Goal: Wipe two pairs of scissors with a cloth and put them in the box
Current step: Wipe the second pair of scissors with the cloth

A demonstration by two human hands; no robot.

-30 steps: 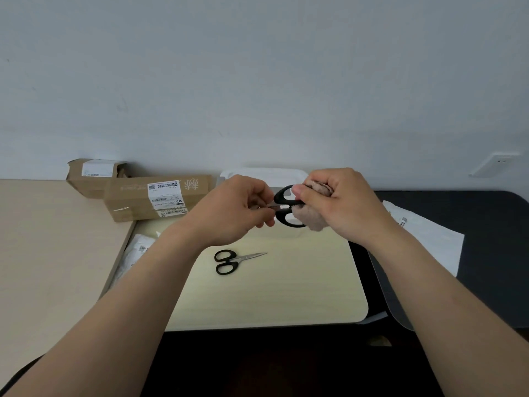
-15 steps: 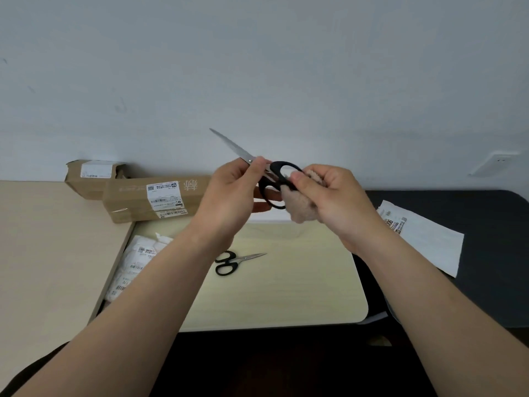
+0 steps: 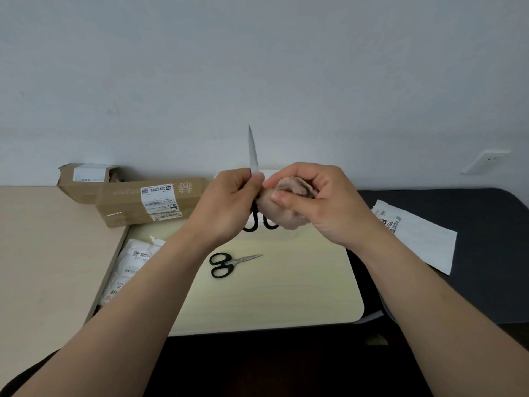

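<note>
My left hand (image 3: 226, 204) grips a large pair of black-handled scissors (image 3: 253, 156) near the pivot, blades pointing straight up and handles hanging below. My right hand (image 3: 317, 202) is shut on a crumpled beige cloth (image 3: 282, 209), pressed against the scissors beside the left hand. A smaller pair of black-handled scissors (image 3: 229, 263) lies flat on the pale yellow board (image 3: 286, 285), tips pointing right. A white box (image 3: 269, 171) sits behind my hands, mostly hidden by them.
Two brown cardboard boxes (image 3: 148, 203) stand at the back left on the wooden table (image 3: 43, 267). White plastic packets (image 3: 131, 265) lie left of the board. A white labelled mailer (image 3: 415, 234) rests on the dark surface to the right.
The large scissors have turned from lying sideways, through a left-leaning tilt, to blades straight up. The cloth has moved from the handles to the area near the pivot.
</note>
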